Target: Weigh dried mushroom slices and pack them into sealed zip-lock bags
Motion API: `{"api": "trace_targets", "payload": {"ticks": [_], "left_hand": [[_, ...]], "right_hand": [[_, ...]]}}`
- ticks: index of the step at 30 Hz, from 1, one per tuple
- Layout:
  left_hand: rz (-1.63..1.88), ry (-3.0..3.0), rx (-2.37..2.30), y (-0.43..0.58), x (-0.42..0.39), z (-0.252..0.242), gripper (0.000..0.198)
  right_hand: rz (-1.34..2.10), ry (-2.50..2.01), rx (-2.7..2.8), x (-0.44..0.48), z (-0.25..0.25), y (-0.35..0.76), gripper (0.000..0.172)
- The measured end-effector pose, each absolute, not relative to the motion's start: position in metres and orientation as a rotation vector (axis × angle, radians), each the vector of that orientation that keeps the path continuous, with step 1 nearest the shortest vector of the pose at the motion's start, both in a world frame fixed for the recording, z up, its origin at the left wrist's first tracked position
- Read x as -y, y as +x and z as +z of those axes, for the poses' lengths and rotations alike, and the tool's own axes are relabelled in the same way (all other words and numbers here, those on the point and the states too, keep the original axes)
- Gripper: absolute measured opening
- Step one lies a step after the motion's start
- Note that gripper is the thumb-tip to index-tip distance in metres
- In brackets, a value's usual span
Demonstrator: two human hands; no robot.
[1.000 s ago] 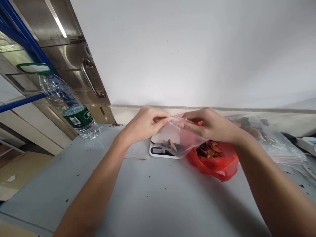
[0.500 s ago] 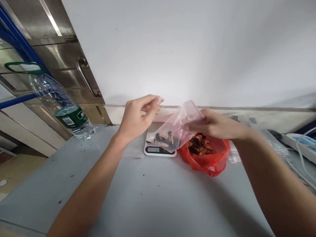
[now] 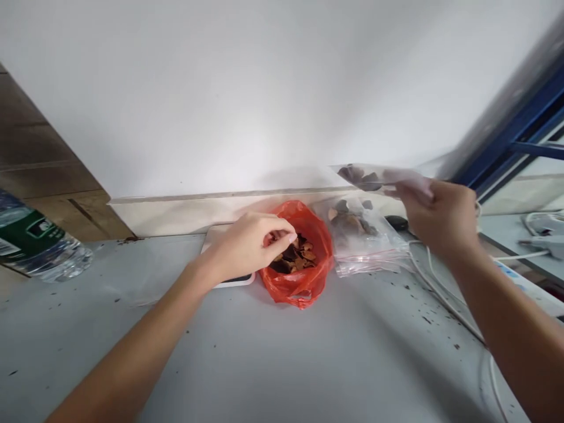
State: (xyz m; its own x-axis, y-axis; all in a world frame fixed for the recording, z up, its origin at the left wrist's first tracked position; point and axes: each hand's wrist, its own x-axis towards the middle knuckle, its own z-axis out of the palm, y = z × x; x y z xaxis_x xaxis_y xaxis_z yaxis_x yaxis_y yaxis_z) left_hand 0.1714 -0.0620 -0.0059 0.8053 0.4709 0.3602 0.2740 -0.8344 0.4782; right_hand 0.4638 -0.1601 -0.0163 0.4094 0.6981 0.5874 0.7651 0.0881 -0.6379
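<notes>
My right hand [image 3: 440,214] is raised at the right and pinches a small clear zip bag [image 3: 374,176] with dark dried pieces in it, held nearly flat in the air. My left hand [image 3: 247,247] hovers over a white kitchen scale [image 3: 212,236] and hides most of it. Its fingers are curled into a pinch at the mouth of an open red plastic bag [image 3: 304,282] full of brown dried slices. Whether anything sits between those fingertips is hidden.
A pile of filled clear zip bags [image 3: 363,244] lies right of the red bag against the wall. A water bottle [image 3: 37,249] lies at the far left. White cables [image 3: 445,299] and a power strip [image 3: 529,288] run along the right of the speckled grey table [image 3: 264,352].
My left hand let go of the zip bag and dropped to the red bag's mouth. My right hand carried the zip bag up and to the right. The view swung right.
</notes>
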Motion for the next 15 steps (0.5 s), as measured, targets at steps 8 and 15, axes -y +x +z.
{"api": "trace_targets", "payload": {"ticks": [8, 15], "left_hand": [[0.504, 2.618, -0.490, 0.198, 0.066, -0.024, 0.025], [0.330, 2.635, -0.586, 0.194, 0.067, -0.020, 0.024]], "right_hand": [[0.007, -1.888, 1.806, 0.167, -0.055, 0.480, 0.058], [-0.391, -2.065, 1.696, 0.149, -0.052, 0.455, 0.068]]}}
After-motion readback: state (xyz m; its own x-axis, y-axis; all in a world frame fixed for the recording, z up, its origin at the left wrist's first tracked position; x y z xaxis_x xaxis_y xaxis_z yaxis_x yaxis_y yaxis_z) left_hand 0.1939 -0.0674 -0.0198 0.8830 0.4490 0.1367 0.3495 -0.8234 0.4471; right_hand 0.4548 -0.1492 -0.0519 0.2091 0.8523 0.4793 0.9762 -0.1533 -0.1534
